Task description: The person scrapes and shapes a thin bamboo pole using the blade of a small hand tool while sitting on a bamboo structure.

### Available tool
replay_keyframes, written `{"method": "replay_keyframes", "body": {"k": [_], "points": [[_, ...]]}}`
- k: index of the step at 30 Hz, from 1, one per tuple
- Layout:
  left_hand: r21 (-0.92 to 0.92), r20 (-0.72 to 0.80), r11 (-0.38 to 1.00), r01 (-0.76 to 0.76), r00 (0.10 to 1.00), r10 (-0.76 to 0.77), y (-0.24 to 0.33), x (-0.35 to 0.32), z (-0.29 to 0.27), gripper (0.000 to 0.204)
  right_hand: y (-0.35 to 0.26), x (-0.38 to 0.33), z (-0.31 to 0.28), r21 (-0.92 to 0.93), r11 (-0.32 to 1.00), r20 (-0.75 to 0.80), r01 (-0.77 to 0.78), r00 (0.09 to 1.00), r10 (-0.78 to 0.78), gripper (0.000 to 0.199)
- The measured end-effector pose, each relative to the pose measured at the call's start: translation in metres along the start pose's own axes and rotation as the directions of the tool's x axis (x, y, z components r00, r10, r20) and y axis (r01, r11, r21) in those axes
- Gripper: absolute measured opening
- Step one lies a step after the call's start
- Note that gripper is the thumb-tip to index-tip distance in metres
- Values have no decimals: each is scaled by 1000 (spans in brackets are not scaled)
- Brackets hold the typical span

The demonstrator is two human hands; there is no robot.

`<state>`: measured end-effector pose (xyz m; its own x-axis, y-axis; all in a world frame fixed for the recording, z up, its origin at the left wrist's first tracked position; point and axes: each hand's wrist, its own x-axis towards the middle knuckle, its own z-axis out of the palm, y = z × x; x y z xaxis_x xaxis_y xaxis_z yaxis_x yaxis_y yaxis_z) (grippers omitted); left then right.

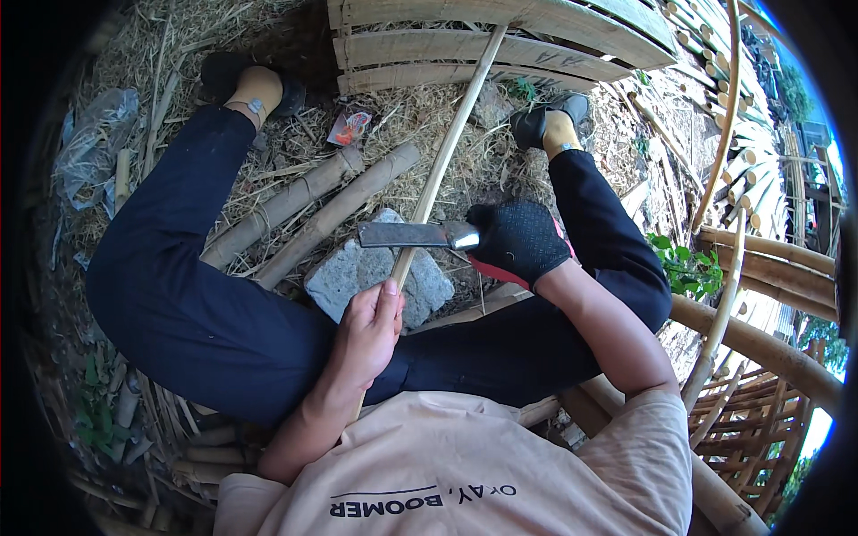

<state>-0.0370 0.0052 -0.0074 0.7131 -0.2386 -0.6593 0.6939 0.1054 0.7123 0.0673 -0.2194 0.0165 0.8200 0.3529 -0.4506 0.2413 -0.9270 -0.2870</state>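
My left hand [368, 332] is bare and grips a long thin bamboo strip [451, 138] near its lower end. The strip runs up and away from me, over a flat grey stone [353, 272], to a bamboo slat panel [500, 40]. My right hand [518, 239] wears a black glove with red trim and holds a broad-bladed knife [407, 235]. The blade lies crosswise on the strip just above my left hand, pointing left. My legs in dark trousers spread to both sides of the stone.
Two thick bamboo poles [308, 210] lie on straw left of the stone. Stacked bamboo poles [760, 259] and a woven frame [760, 420] stand at the right. A red wrapper [349, 127] and a plastic bag [89, 143] lie on the ground.
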Motion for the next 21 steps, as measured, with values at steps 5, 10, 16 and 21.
{"method": "replay_keyframes", "body": {"k": [5,10,16,21], "points": [[74,-49,997,6,999,-3,4,1,4,41,7,4,-3,-13,999,6,-34,999,34,22],[-34,-29,997,63,998,-64,11,-3,6,39,55,14,-12,-53,992,-162,-112,981,102,23],[-200,83,968,154,987,-140,15,-4,2,38,40,6,0,32,995,-228,-96,969,100,31],[-250,137,949,193,977,-163,18,-4,-1,38,7,-6,-2,71,994,-121,87,990,-78,33]]}}
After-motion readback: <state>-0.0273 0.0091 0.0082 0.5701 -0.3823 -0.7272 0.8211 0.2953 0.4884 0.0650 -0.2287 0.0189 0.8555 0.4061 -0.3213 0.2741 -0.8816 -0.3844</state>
